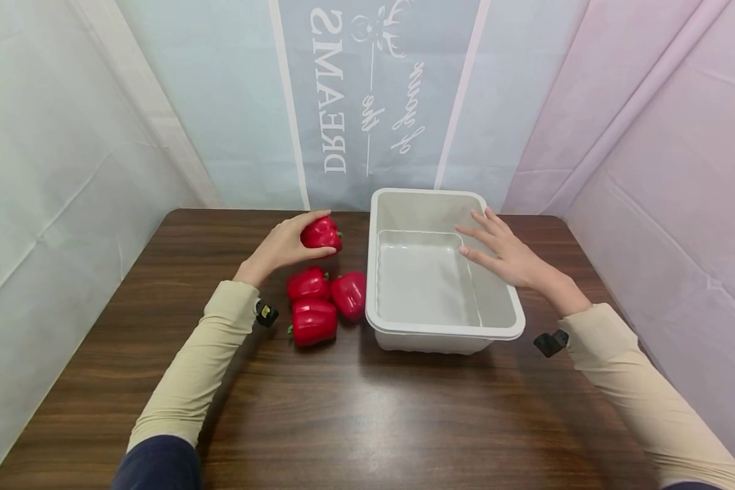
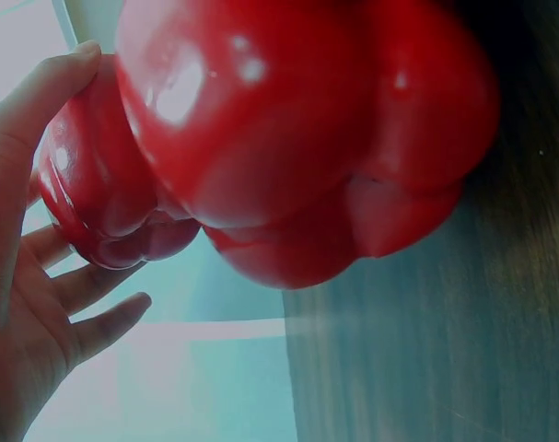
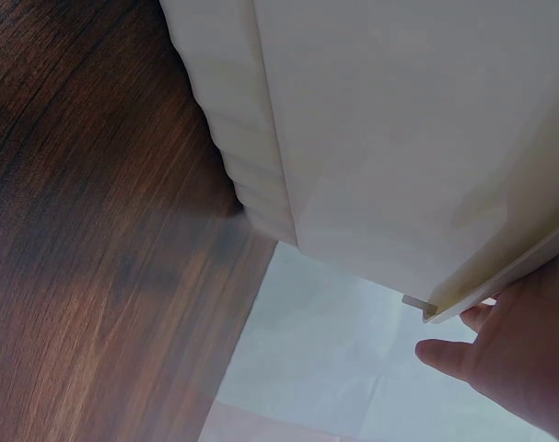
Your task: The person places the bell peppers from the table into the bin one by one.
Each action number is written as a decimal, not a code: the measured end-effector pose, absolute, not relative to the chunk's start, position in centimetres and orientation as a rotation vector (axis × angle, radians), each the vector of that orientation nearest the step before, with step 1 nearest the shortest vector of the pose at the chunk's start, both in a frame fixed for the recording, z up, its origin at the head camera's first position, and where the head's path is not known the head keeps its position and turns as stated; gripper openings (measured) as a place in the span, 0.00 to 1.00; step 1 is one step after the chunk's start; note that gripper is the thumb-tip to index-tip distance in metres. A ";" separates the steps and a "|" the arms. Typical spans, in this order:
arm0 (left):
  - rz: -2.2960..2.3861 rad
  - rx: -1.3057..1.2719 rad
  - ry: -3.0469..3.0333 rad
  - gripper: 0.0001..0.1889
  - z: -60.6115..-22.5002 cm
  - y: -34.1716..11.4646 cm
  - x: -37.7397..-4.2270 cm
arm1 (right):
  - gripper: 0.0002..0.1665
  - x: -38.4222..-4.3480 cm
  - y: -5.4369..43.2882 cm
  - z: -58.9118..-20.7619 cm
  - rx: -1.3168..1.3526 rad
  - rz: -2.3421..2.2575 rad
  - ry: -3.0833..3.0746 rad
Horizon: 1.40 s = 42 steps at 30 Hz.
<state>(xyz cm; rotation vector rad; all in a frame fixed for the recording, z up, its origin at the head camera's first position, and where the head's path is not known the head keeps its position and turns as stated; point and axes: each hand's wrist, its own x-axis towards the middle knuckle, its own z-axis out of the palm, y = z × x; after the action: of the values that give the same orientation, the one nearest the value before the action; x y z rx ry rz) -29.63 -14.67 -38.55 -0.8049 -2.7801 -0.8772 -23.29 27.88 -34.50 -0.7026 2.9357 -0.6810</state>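
With its thumb on the near side and fingers on the far side, my left hand (image 1: 280,243) grips a red bell pepper (image 1: 322,233) toward the back of the table. In the left wrist view that pepper (image 2: 104,175) is partly covered by a larger, nearer bell pepper (image 2: 307,129). Three more glossy red bell peppers (image 1: 314,322) lie grouped in front of it, the rightmost one (image 1: 349,297) close against a white plastic bin (image 1: 444,331). Over the bin's right rim, my right hand (image 1: 507,257) has its fingers spread and holds nothing.
The bin stands right of the peppers, its bare floor (image 1: 425,286) visible. Dark wood-grain table (image 1: 343,422) extends in front of it. A printed cloth (image 1: 367,102) hangs behind, and pale cloth walls (image 1: 680,184) close off both sides.
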 end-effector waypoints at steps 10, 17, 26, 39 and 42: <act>-0.884 -0.805 -2.770 0.40 -37.9 -14.2 -29.5 | 0.32 -23.4 27.9 -34.5 -0.711 -0.685 2.938; -0.887 -0.842 -2.738 0.40 -37.7 -14.0 -29.8 | 0.32 -23.5 27.8 -34.5 -0.705 -0.690 2.941; -0.876 -0.869 -2.702 0.40 -37.5 -13.9 -30.2 | 0.33 -23.7 27.8 -34.3 -0.701 -0.703 2.937; -0.897 -0.885 -2.675 0.40 -36.8 -13.6 -30.5 | 0.32 -23.8 27.7 -34.1 -0.699 -0.706 2.936; -0.916 -0.891 -2.674 0.40 -36.7 -13.5 -30.5 | 0.32 -23.9 27.7 -34.1 -0.698 -0.712 2.934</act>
<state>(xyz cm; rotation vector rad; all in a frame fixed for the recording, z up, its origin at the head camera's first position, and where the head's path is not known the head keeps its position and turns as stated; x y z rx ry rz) -30.47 -13.51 -36.70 -0.8908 -2.6744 -0.9158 -23.85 27.70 -34.08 -0.6981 2.9335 -0.7124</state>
